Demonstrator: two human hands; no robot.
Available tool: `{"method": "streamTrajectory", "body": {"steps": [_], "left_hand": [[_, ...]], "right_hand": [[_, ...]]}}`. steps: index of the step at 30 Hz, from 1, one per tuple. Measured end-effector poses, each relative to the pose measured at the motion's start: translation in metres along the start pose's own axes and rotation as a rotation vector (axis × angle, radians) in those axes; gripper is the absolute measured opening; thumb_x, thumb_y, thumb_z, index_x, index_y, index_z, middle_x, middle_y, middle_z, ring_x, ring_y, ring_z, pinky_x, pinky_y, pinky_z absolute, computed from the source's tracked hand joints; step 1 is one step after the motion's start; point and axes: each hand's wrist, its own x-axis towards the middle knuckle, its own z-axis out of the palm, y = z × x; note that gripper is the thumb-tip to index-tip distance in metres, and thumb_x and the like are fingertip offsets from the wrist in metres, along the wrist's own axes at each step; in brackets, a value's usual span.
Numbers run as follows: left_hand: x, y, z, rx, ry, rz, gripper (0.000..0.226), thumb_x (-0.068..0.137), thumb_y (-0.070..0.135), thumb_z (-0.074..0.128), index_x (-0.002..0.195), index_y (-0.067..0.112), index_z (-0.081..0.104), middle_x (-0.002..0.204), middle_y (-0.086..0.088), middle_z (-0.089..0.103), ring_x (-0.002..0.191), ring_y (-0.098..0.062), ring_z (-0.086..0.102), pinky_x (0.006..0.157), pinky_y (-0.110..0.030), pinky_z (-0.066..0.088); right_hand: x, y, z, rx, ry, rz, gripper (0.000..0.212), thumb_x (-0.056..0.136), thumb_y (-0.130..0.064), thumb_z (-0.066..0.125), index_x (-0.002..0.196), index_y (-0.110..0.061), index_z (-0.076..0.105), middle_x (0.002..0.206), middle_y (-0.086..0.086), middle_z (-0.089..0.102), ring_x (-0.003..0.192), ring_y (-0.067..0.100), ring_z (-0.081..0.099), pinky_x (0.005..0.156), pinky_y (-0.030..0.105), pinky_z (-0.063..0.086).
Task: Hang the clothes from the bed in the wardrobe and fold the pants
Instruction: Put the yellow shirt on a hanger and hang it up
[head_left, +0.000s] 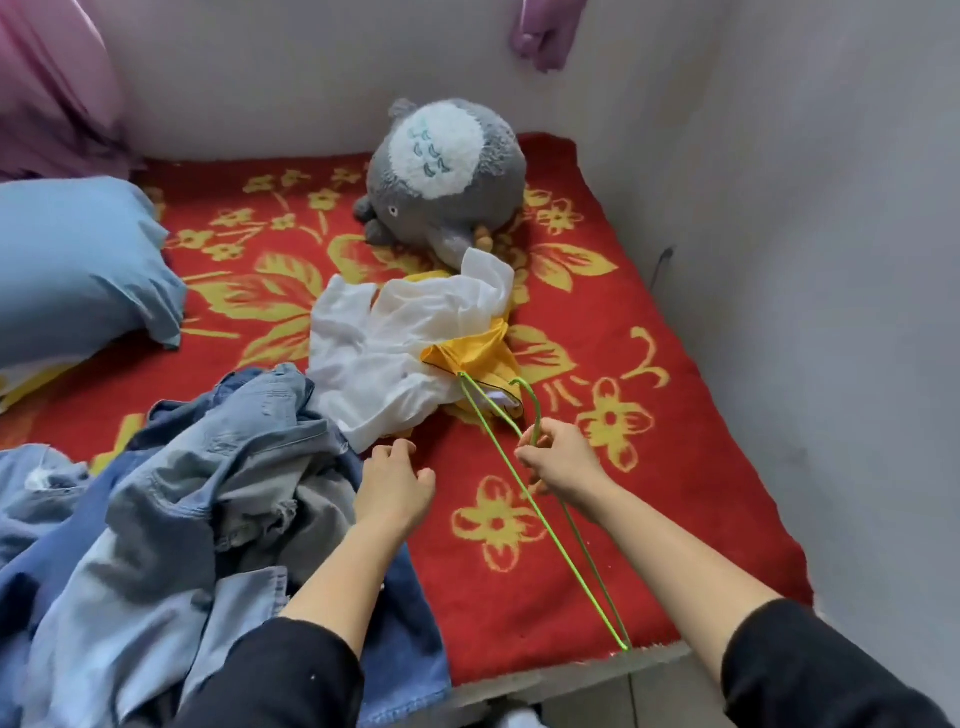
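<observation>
Clothes (208, 493) lie heaped at the near left corner of the bed (675, 467): denim and pale blue pieces, all crumpled, spilling over the near edge. Just past the heap, around the middle of the red flowered blanket, a white and yellow garment (395, 343) lies bunched up on its own.

Right hand (563, 460) is up over the blanket, fingers and thumb pinching a green wire hanger (582, 577) at the base of its hook. The hanger runs long: one end down at the near edge of the bed, the other right up against the yellow cloth's hem. Whether it is inside the opening, I can't tell.

Left hand (395, 488) hovers just beside the denim heap with its fingers loosely curled and nothing in them. Black sleeves on both arms.

Over by the far edge, against the wall, a grey plush toy (441, 176) sits with its white belly up, touching the white garment's tip. A blue pillow (78, 260) lies along the left edge.
</observation>
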Motion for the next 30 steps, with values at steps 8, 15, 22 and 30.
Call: {"method": "streamTrajectory", "body": {"steps": [8,15,22,30], "left_hand": [[0.120,0.035,0.068,0.028,-0.064,-0.033,0.043,0.089,0.023,0.049,0.131,0.014,0.047,0.135,-0.010,0.043,0.124,-0.028,0.039,0.096,-0.038,0.039],[0.217,0.051,0.138,0.297,0.005,0.156,0.052,0.089,0.025,0.051,0.140,0.017,0.042,0.152,-0.010,0.028,0.137,-0.033,0.020,0.108,-0.046,0.026],[0.295,0.078,0.180,0.397,0.164,0.144,0.078,0.085,0.030,0.057,0.149,0.006,0.019,0.159,-0.013,0.003,0.145,-0.028,0.004,0.111,-0.048,0.015],[0.302,0.086,0.184,0.102,0.077,0.317,0.022,0.096,0.023,0.048,0.112,0.014,0.060,0.150,0.000,0.037,0.146,-0.020,0.010,0.111,-0.050,0.012]], "right_hand": [[0.148,0.034,-0.019,-0.154,0.142,0.044,0.009,0.083,-0.015,0.058,0.080,-0.012,0.049,0.069,0.000,0.052,0.072,0.027,0.052,0.067,0.038,0.042],[0.233,0.090,-0.015,-0.135,0.216,0.096,0.013,0.095,-0.026,0.047,0.092,-0.013,0.044,0.086,0.004,0.053,0.080,0.027,0.050,0.061,0.036,0.034],[0.259,0.136,-0.027,-0.028,0.193,0.226,0.035,0.104,-0.032,0.025,0.078,-0.013,0.039,0.067,0.002,0.040,0.057,0.019,0.039,0.057,0.037,0.036],[0.271,0.148,0.002,-0.121,0.043,0.117,0.027,0.103,-0.032,0.028,0.080,-0.023,0.035,0.067,0.001,0.046,0.060,0.026,0.046,0.057,0.040,0.039]]}}
